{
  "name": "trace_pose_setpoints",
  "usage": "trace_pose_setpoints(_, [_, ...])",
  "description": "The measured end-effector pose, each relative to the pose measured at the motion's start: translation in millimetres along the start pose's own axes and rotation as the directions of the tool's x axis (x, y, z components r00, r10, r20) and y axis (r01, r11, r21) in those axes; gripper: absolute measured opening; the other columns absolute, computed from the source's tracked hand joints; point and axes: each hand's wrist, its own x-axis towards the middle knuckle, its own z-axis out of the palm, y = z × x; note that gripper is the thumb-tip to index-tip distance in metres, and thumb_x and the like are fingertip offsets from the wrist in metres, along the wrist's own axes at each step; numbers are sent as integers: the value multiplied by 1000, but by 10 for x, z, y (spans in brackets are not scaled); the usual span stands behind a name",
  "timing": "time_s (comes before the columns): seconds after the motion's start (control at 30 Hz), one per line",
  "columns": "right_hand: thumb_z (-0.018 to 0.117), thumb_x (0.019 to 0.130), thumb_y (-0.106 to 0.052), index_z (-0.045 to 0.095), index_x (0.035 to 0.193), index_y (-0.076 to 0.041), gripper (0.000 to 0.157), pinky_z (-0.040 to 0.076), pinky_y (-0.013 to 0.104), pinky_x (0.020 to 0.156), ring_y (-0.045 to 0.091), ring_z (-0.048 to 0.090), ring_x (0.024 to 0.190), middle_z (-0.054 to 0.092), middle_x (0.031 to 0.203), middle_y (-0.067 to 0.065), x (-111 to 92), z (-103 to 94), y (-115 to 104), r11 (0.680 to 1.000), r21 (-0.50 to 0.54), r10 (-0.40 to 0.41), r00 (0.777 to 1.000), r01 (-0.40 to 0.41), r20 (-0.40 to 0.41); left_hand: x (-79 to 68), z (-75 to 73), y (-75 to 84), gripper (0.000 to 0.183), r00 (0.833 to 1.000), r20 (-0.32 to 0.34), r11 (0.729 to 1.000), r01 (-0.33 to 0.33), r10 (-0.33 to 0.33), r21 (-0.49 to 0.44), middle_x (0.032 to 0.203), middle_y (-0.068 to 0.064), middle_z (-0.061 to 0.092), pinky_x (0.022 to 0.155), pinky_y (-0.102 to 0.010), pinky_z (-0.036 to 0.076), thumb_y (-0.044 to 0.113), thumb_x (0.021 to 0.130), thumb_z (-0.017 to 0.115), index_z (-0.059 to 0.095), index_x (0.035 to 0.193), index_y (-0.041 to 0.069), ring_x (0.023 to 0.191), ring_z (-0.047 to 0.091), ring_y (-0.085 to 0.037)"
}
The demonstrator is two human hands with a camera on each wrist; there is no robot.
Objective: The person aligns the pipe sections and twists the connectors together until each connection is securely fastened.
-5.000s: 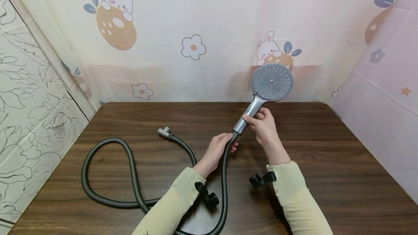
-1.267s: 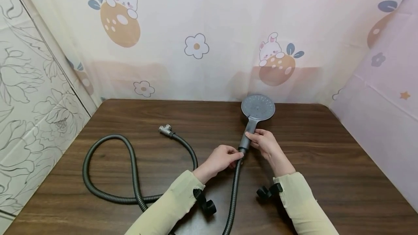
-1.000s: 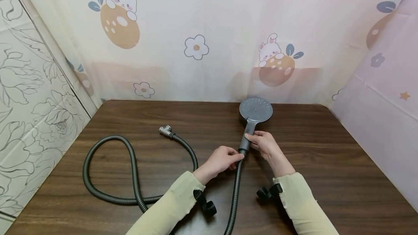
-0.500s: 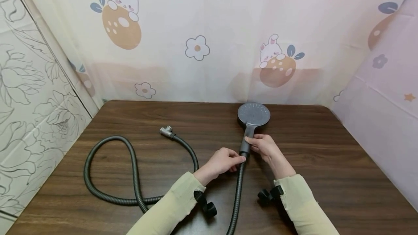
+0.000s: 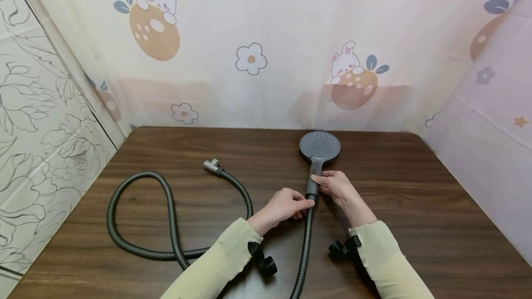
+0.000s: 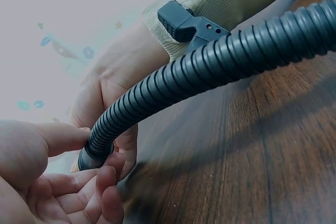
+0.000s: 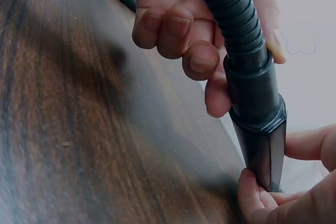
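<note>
A grey handheld shower head (image 5: pixel 320 146) points its round spray face up near the table's back edge. My right hand (image 5: pixel 337 190) pinches its handle (image 5: pixel 313 180) between thumb and fingers. Just below, my left hand (image 5: pixel 283 206) grips the collar where the dark ribbed hose (image 5: pixel 305 243) joins the handle. In the left wrist view the hose (image 6: pixel 210 64) arches up over the table from that grip. The right wrist view shows the connector (image 7: pixel 254 93) seated against the handle, left thumb and fingers around it.
The hose's far part (image 5: pixel 170 197) loops over the left of the wooden table (image 5: pixel 415 188), ending in a silver metal fitting (image 5: pixel 212 166). A printed curtain (image 5: pixel 257 22) hangs behind the table's back edge. Black wrist mounts (image 5: pixel 262 260) stick out from both sleeves.
The shower head has come down from its raised, tilted pose to near the table. It then swings slightly left, so the handle stands straighter in view. Both hands keep their holds.
</note>
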Motion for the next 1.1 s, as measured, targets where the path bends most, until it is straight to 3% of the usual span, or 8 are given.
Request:
trace_pose_setpoints(0.27, [56, 90, -12, 25, 133, 17, 61, 48, 21, 80, 8, 57, 88, 38, 130, 29, 4, -4, 12, 1000, -8, 4, 1000, -4, 3, 7, 24, -4, 23, 1000, 14, 1000, -1, 1, 2, 68, -10, 65, 49, -25, 48, 28, 84, 65, 69, 76, 6, 52, 53, -12])
trace_pose_setpoints(0.47, [56, 89, -13, 23, 134, 18, 63, 47, 27, 89, 11, 56, 94, 35, 132, 30, -10, -9, 16, 999, -35, 1, 1000, -1, 14, 0, 20, -7, 23, 999, 39, 1000, 6, -7, 17, 63, -2, 63, 49, -23, 48, 29, 85, 63, 68, 75, 9, 51, 53, -10])
trace_pose_setpoints(0.73, [55, 90, -16, 24, 135, 15, 63, 39, 39, 100, 25, 51, 112, 34, 134, 30, 4, -31, 16, 995, -96, 7, 1000, -6, 17, 23, 52, -28, 25, 1000, 23, 1000, 5, -6, 24, 62, -1, 63, 46, -24, 46, 30, 84, 63, 69, 76, 8, 51, 53, -10])
trace_pose_setpoints(1.1, [60, 88, -19, 29, 133, 13, 63, 46, 38, 93, 34, 53, 112, 37, 130, 31, -23, -72, 11, 980, -197, -14, 1000, 13, -4, -18, 79, 3, 23, 1000, 21, 1000, 19, -19, -12, 61, -1, 62, 47, -23, 48, 27, 84, 65, 69, 77, 6, 49, 52, -9])
